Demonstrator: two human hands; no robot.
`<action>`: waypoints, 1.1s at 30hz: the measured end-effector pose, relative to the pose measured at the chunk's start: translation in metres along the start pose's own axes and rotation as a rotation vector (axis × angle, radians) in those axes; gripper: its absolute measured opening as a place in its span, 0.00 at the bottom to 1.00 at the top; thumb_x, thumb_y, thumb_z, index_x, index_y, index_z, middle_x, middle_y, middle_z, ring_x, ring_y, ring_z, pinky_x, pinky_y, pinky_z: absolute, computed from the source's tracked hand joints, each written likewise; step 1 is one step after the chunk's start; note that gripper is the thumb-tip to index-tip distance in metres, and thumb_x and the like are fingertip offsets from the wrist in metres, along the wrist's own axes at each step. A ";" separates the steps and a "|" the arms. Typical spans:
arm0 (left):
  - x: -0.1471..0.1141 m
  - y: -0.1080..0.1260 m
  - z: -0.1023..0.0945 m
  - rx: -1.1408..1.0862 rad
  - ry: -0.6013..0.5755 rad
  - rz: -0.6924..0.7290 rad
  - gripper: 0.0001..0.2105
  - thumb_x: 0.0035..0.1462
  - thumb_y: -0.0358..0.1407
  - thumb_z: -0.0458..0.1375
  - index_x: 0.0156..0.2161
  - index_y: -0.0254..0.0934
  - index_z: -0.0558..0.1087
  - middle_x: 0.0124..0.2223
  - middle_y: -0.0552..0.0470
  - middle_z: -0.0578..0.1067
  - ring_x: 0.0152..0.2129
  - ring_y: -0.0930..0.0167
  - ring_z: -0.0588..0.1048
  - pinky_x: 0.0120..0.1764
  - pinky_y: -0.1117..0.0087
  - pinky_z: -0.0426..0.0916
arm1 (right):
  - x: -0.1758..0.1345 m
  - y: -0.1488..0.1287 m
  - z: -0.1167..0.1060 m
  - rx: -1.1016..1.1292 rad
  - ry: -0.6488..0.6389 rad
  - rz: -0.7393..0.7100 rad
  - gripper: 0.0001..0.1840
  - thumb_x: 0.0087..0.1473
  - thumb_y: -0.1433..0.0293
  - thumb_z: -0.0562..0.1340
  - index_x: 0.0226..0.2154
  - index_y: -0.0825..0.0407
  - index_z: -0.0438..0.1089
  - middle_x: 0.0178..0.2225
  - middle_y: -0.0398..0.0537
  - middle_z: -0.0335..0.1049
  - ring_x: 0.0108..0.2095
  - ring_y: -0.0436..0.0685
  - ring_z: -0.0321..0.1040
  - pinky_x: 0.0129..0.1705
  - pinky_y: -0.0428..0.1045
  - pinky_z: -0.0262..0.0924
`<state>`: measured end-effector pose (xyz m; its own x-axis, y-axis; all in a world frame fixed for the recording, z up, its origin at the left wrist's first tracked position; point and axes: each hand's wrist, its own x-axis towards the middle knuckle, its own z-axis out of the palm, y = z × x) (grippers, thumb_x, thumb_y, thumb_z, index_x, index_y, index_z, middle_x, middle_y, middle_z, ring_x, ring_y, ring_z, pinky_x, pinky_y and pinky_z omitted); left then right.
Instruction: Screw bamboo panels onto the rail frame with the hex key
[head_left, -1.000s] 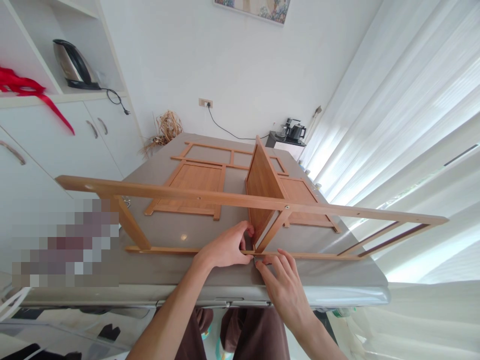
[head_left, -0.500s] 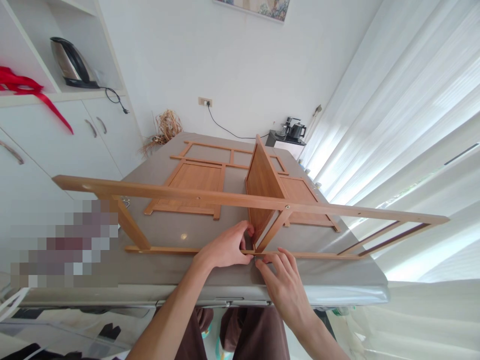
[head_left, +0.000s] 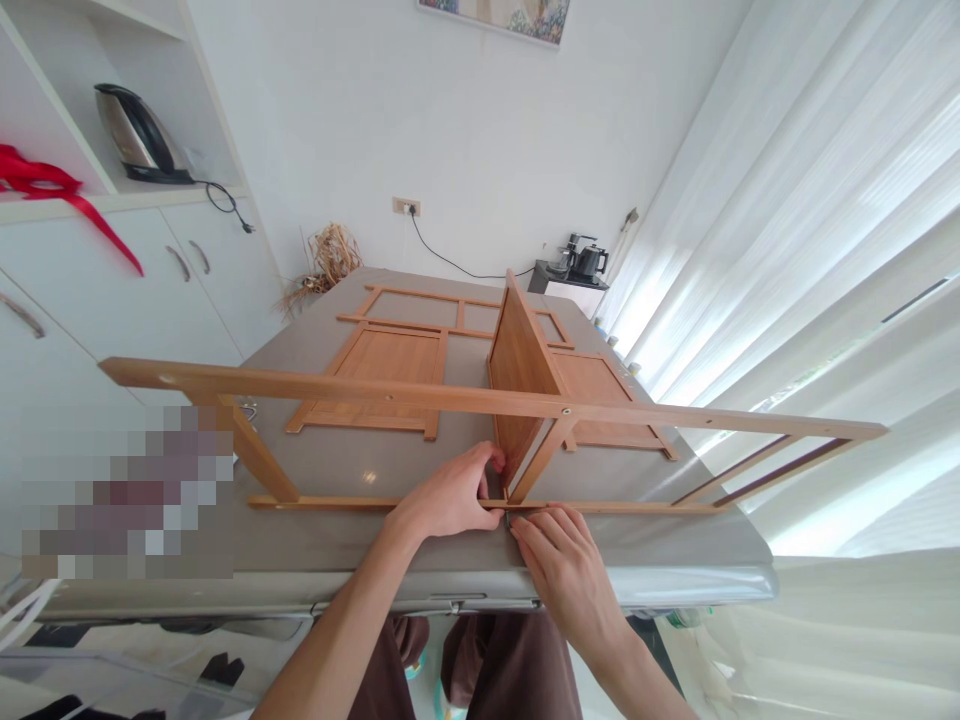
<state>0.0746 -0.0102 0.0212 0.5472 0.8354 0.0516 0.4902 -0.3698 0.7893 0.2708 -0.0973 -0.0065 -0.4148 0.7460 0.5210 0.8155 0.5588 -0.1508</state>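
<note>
A ladder-like wooden frame (head_left: 330, 387) stands on its long edge along the near side of the table. An upright wooden panel (head_left: 525, 345) meets it at the middle crossbar (head_left: 541, 458) and reaches back from it. My left hand (head_left: 450, 492) grips the frame's lower rail by that joint, thumb in front and fingers behind, near the panel's bottom corner. Just right of it, my right hand (head_left: 559, 545) is closed in a pinch at the rail's outer face. A small dark metal piece (head_left: 508, 520) shows at its fingertips, mostly hidden.
Flat on the table (head_left: 360, 455) lie a left panel (head_left: 394, 365), a right panel (head_left: 600, 395) and an open wooden frame (head_left: 420, 293). White cabinets (head_left: 82, 270) with a kettle (head_left: 139, 135) stand left, curtains (head_left: 825, 300) right. A blurred patch covers the left table edge.
My right hand's fingers have drawn closer together at the rail joint. My left hand keeps its grip. The view has shifted slightly; the frame and panels stay in place.
</note>
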 end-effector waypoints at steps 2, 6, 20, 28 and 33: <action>0.000 -0.002 0.001 0.001 0.001 0.001 0.22 0.45 0.34 0.64 0.45 0.42 0.63 0.34 0.58 0.73 0.28 0.70 0.73 0.32 0.70 0.65 | 0.002 -0.001 -0.002 0.025 -0.002 0.018 0.10 0.67 0.75 0.54 0.39 0.51 0.71 0.33 0.46 0.69 0.37 0.55 0.65 0.48 0.53 0.57; 0.001 -0.006 0.003 -0.011 0.009 0.021 0.22 0.45 0.35 0.65 0.45 0.42 0.63 0.37 0.57 0.73 0.28 0.70 0.74 0.32 0.70 0.65 | 0.003 -0.002 -0.002 0.052 0.008 0.055 0.10 0.66 0.75 0.54 0.38 0.51 0.71 0.34 0.47 0.69 0.37 0.55 0.64 0.47 0.53 0.57; 0.001 -0.003 0.002 -0.006 0.005 0.018 0.22 0.45 0.35 0.65 0.45 0.41 0.63 0.34 0.58 0.72 0.28 0.70 0.74 0.32 0.70 0.65 | -0.003 0.000 -0.003 -0.043 -0.010 0.015 0.11 0.65 0.77 0.54 0.39 0.51 0.71 0.35 0.46 0.67 0.37 0.54 0.63 0.52 0.55 0.58; 0.001 -0.003 0.001 -0.025 -0.009 0.017 0.22 0.45 0.35 0.65 0.45 0.41 0.63 0.32 0.59 0.71 0.27 0.70 0.73 0.32 0.70 0.64 | -0.004 0.000 0.001 -0.056 0.016 0.000 0.13 0.65 0.78 0.53 0.43 0.50 0.70 0.37 0.47 0.68 0.39 0.55 0.65 0.60 0.59 0.52; 0.001 -0.006 0.002 -0.035 -0.008 0.029 0.22 0.44 0.34 0.65 0.45 0.41 0.63 0.32 0.59 0.71 0.27 0.70 0.73 0.32 0.70 0.65 | -0.005 -0.001 0.001 -0.056 -0.002 -0.005 0.13 0.65 0.78 0.52 0.44 0.51 0.70 0.37 0.47 0.67 0.39 0.55 0.64 0.60 0.60 0.50</action>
<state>0.0736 -0.0077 0.0155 0.5661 0.8214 0.0699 0.4504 -0.3792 0.8083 0.2720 -0.1009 -0.0093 -0.4194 0.7439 0.5202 0.8346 0.5414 -0.1014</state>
